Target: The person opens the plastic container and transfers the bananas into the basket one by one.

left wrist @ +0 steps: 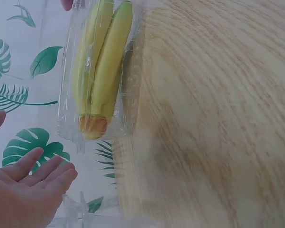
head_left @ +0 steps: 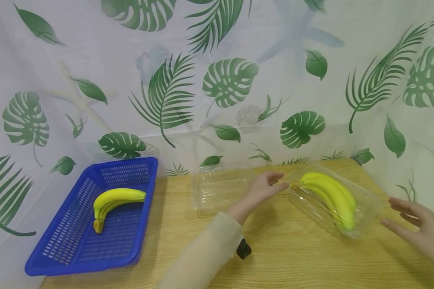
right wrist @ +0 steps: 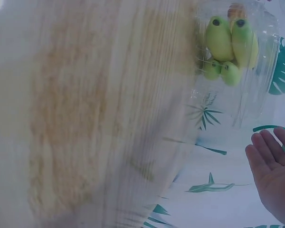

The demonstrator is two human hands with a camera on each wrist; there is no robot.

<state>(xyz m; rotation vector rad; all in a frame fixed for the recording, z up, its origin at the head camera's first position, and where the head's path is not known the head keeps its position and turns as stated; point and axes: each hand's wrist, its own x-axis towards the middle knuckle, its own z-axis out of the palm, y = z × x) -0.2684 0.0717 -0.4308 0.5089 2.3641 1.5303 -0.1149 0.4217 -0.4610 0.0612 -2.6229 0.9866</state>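
Wood-grain table (head_left: pixel 285 261), left to right

A blue basket (head_left: pixel 87 268) sits well left of the left hand (head_left: pixel 260 190); a clear plastic box (head_left: pixel 217 188) just left of that hand; a second clear box (head_left: pixel 367 204) between it and the right hand (head_left: pixel 421 226)

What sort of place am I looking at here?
Probably an indoor packing or sorting spot, though the wider room isn't visible. A wooden table stands before a leaf-print sheet, with bananas in a blue basket and in a clear plastic box.
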